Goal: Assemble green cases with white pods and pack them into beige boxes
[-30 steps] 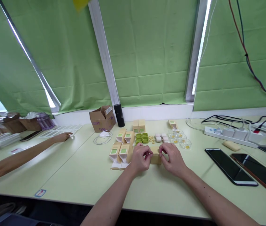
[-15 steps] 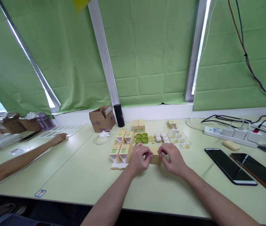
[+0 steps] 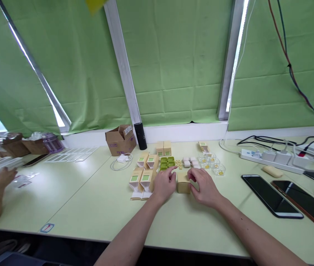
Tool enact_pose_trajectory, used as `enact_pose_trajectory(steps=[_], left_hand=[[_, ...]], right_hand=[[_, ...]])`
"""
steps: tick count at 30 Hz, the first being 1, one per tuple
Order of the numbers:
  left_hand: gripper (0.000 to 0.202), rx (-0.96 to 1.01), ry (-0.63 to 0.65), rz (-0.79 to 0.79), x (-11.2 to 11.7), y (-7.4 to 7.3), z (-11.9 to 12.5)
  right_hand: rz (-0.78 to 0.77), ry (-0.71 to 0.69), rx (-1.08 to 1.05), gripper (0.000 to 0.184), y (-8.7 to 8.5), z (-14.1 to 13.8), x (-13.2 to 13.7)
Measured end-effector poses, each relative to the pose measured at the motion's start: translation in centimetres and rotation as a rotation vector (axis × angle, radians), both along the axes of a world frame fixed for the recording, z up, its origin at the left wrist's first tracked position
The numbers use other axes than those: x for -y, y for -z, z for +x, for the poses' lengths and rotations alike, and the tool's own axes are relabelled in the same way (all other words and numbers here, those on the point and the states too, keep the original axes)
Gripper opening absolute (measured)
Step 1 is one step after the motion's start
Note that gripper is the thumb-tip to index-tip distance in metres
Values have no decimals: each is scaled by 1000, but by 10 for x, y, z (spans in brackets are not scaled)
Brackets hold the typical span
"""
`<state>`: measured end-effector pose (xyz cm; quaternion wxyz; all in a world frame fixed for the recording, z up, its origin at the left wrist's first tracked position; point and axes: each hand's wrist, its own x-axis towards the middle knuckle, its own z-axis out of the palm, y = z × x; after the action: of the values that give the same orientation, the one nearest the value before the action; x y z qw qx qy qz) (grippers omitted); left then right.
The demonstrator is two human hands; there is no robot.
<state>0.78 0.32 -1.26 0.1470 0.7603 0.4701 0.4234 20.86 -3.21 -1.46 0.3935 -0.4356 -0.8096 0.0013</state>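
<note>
A small kraft cardboard box [image 3: 183, 184] stands closed on the table between my hands. My right hand [image 3: 203, 186] pinches its right edge, thumb low on the side and index finger near the top. To the left of the box, my left hand [image 3: 164, 186] is off it, with the index finger stretched out and nothing held. Beside my left hand are several open kraft boxes [image 3: 146, 176] with green-and-white labels. Just beyond my fingers sit green square cups [image 3: 170, 159], small tan pieces [image 3: 178, 163], white rounded blocks [image 3: 186, 162] and clear containers with yellow centres [image 3: 218, 169].
Two closed kraft boxes [image 3: 164, 148] and an open one [image 3: 204, 147] stand farther back. A brown carton [image 3: 121, 140], black cylinder [image 3: 140, 136] and white cable [image 3: 123, 159] are at back left. Phones [image 3: 270, 195] and a power strip [image 3: 270, 159] lie right. Another person's hand [image 3: 0, 178] is far left.
My left hand has let go of the box and drawn slightly left, its index finger extending. My right hand stays at the box's right side. The other person's hand has moved left.
</note>
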Motion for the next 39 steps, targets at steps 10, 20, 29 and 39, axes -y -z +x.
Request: enact_pose_trajectory(steps=[10,20,29,39], left_hand=[[21,-138,-44,37,3,-4,-1],[40,-228,-92,-109,2,-5,-1],[37,-238,-70,-136,0,-3,0],[11,-148,-27,-118,1,-4,1]], right_hand=[[-145,321,-12,15,12,1,-15],[10,58,-57,21,-4,3,1],[-49,118,-7,25,-1,-2,-1],[-136,273,-76,11,15,1,-20]])
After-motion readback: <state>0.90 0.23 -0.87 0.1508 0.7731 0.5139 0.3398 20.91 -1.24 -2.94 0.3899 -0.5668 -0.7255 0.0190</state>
